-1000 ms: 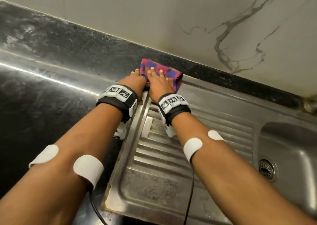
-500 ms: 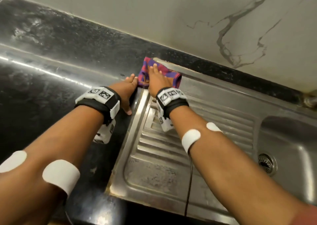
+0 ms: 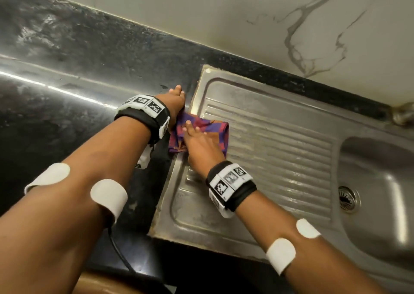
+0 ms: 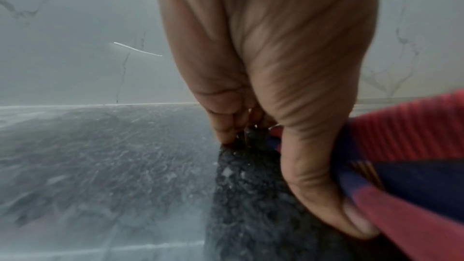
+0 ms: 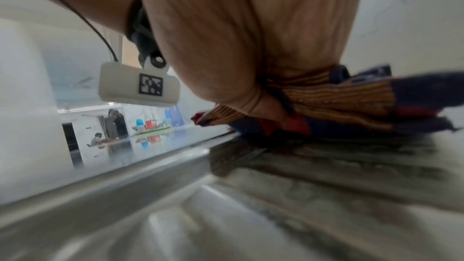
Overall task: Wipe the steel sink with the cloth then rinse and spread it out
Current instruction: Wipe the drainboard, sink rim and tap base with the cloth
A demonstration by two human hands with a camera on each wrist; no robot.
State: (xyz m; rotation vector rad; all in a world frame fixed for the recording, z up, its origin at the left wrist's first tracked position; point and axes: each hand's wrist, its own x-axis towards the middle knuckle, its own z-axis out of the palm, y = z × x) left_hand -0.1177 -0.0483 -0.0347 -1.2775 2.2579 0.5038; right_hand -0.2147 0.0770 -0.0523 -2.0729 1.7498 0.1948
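Right grip presses cloth at sink edge (drainboard open rightward).

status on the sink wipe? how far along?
Wiping is in hand: the right hand presses the folded cloth on the drainboard near its left rim, and the left hand rests on the black counter, thumb against the cloth. Streaks on the drainboard suggest more wiping is needed. The basin awaits; the cloth is not yet rinsed or spread out.
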